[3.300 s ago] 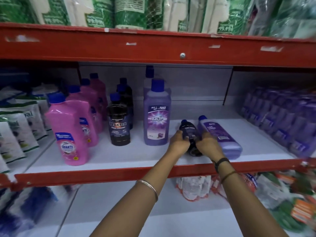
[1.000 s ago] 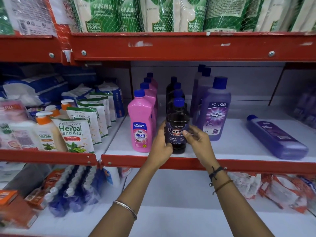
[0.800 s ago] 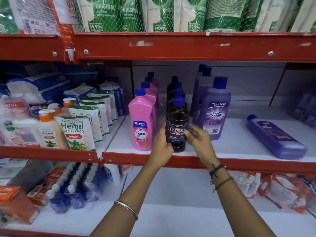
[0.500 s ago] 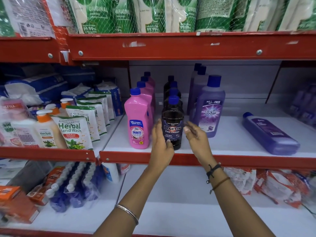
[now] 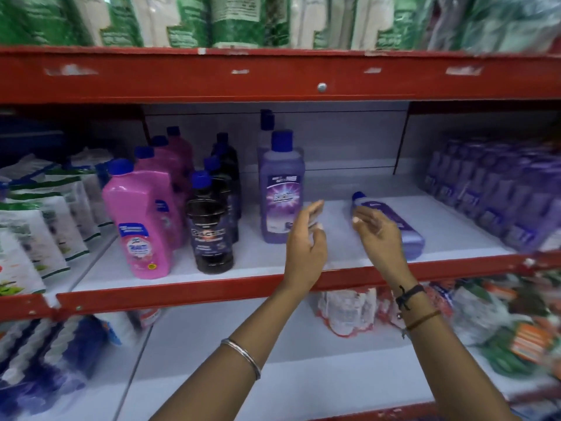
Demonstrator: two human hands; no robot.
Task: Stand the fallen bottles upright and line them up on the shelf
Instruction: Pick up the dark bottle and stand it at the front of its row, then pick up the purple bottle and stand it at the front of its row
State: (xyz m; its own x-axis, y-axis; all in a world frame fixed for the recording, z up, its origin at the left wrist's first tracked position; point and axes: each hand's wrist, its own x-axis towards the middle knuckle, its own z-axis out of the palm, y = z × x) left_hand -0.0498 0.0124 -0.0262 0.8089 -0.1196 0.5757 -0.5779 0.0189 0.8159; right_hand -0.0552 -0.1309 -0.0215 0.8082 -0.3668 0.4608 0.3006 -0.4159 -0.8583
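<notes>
A purple bottle (image 5: 394,223) with a blue cap lies on its side on the white shelf (image 5: 334,253), cap toward the back. My right hand (image 5: 376,232) hovers just over its left side, fingers apart and empty. My left hand (image 5: 306,238) is open in front of the upright purple bottle (image 5: 280,189), holding nothing. The dark Bactin bottle (image 5: 211,229) stands upright at the front of its row, between the pink bottle (image 5: 139,223) and the upright purple one. The picture is motion-blurred.
Rows of pink, dark and purple bottles run back behind the front ones. Wrapped purple packs (image 5: 498,192) fill the shelf's right end. White refill pouches (image 5: 36,226) sit to the left. A red rail (image 5: 212,287) edges the shelf; green packs (image 5: 212,19) fill the shelf above.
Both hands have let go of the dark bottle, which now stands upright in its row, and moved right toward the lying purple bottle. The camera has swung right.
</notes>
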